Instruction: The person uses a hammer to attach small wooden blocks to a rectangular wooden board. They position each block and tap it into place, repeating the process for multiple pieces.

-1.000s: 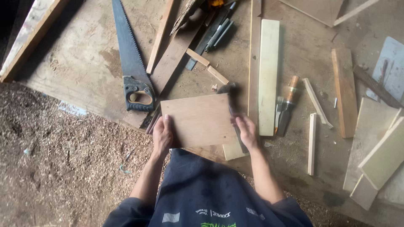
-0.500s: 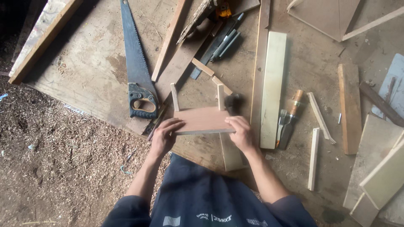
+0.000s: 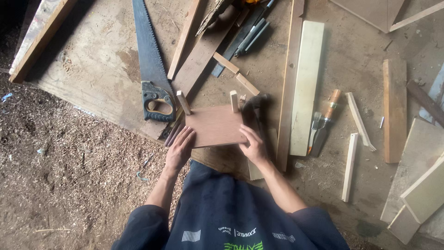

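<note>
Panel (image 3: 215,126) flipped since a second ago: two legs (image 3: 183,102) now point up, frame centre. Your left hand (image 3: 179,149) and right hand (image 3: 252,143) clamp panel edges. Saw (image 3: 150,69) upper left, unmoved.

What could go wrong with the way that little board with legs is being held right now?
The left hand and right hand grip only the near edge of the board, so it may tip away. The two thin legs stick up at its far corners and could snap or loosen if knocked. The handsaw lies right beside the left hand, teeth exposed, so a slip sideways might catch fingers.
</note>
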